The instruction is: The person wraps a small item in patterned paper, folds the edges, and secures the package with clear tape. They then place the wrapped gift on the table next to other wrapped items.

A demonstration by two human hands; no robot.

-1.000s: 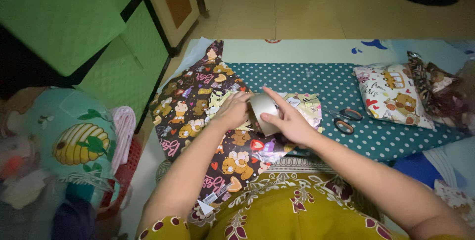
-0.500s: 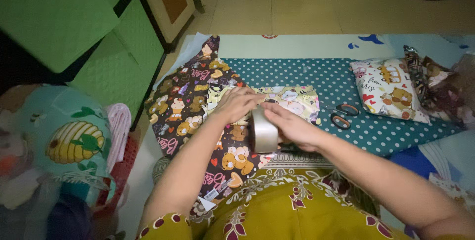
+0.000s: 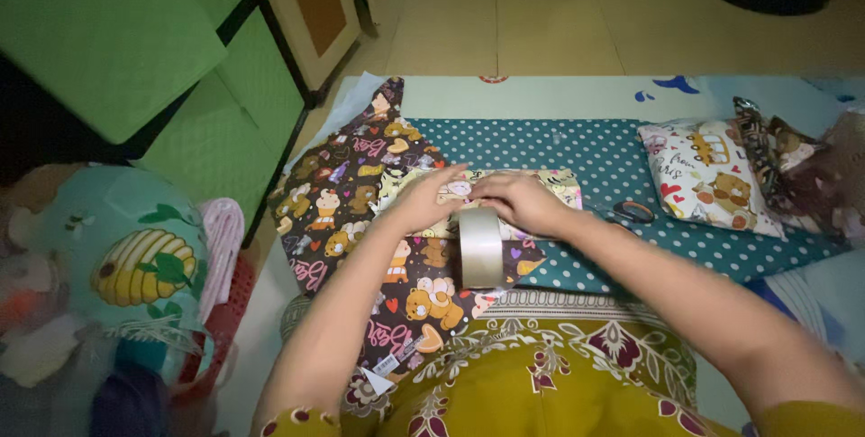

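Observation:
A small parcel (image 3: 550, 186) wrapped in pale yellow cartoon paper lies on a dark sheet of bear-print wrapping paper (image 3: 338, 198). My left hand (image 3: 428, 198) rests flat on the parcel's left part. My right hand (image 3: 518, 201) presses on its middle, fingers pointing left and touching the left hand. A roll of clear tape (image 3: 480, 248) stands on edge on the dark paper just below both hands, against the parcel's near side. Whether a strip of tape joins the roll to the parcel is hidden by my hands.
A teal polka-dot sheet (image 3: 586, 144) lies under the parcel. Scissors (image 3: 633, 212) lie right of my forearm. A white cartoon-print wrapped package (image 3: 707, 167) and a dark crinkled bag (image 3: 793, 162) sit at the right. Green cabinet (image 3: 108, 31), beehive-print cushion (image 3: 135, 248) and red basket (image 3: 225, 311) stand at the left.
My right hand has let go of the tape roll, which now stands on the dark paper. Both hands have moved up onto the yellow parcel and press on it.

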